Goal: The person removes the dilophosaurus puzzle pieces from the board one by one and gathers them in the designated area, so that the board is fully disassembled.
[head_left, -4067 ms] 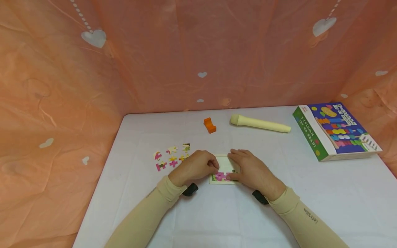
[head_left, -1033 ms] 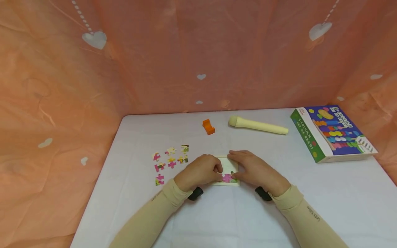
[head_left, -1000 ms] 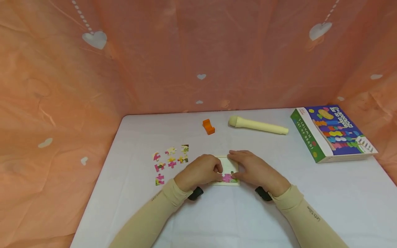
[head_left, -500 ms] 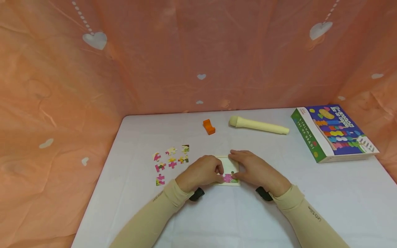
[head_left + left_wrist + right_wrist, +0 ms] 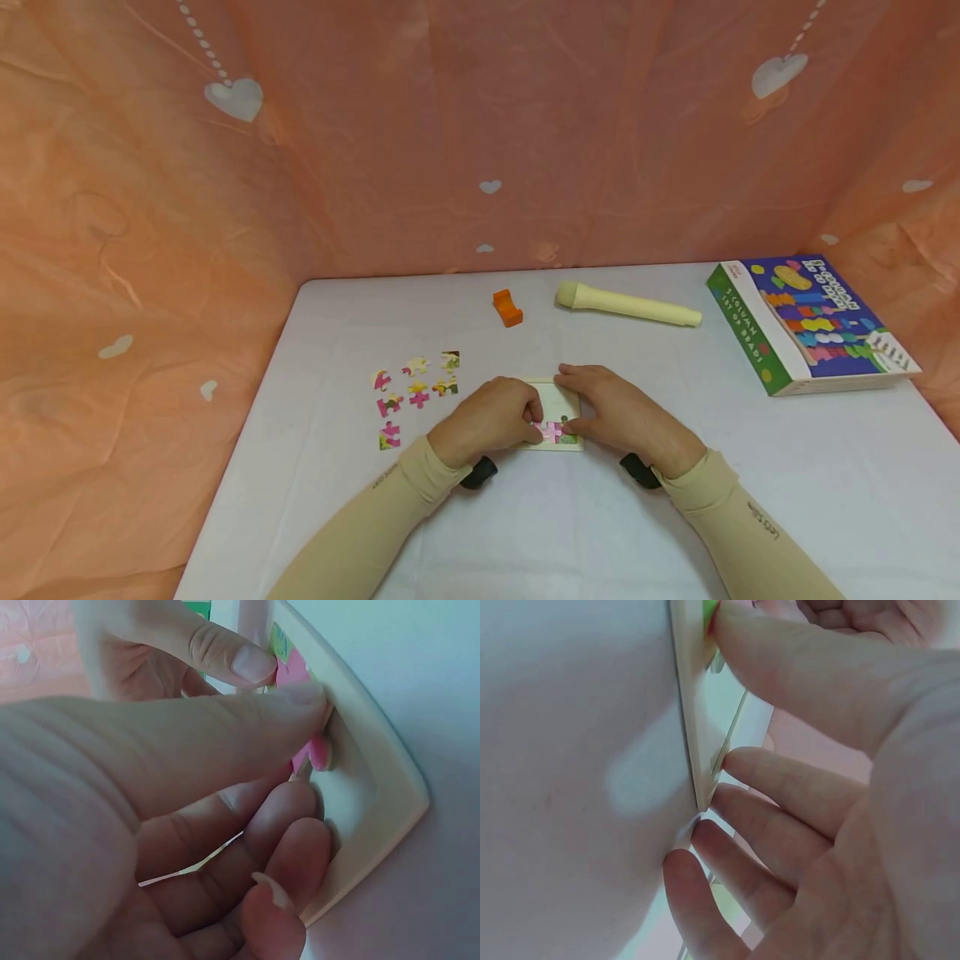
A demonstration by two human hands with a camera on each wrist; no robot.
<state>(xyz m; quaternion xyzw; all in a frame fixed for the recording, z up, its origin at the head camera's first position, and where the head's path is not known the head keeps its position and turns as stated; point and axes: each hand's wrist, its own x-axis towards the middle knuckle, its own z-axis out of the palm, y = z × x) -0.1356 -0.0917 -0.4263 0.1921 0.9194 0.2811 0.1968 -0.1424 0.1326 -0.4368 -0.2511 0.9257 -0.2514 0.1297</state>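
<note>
In the head view a shallow cream puzzle tray (image 5: pixel 555 397) lies between my hands, with pink puzzle pieces (image 5: pixel 551 432) along its near side. My left hand (image 5: pixel 489 421) pinches a pink puzzle piece (image 5: pixel 321 752) between thumb and fingers at the tray's left part; the fingers hide much of it. My right hand (image 5: pixel 626 414) rests on the tray's right side. Its thumb presses near the green corner piece (image 5: pixel 569 435), while its fairly straight fingers touch the far right corner. Several loose puzzle pieces (image 5: pixel 418 395) lie to the left of my left hand.
Behind the tray are an orange curved block (image 5: pixel 507 308) and a pale yellow toy microphone (image 5: pixel 630 305). A boxed bead set (image 5: pixel 813 325) stands at the right. The white table (image 5: pixel 480 533) meets an orange curtain (image 5: pixel 540 150) at the back.
A pink and green piece that lay at the tray's near left corner 4.1 s ago is now among the loose pieces. Over the last second both hands have stayed nearly still.
</note>
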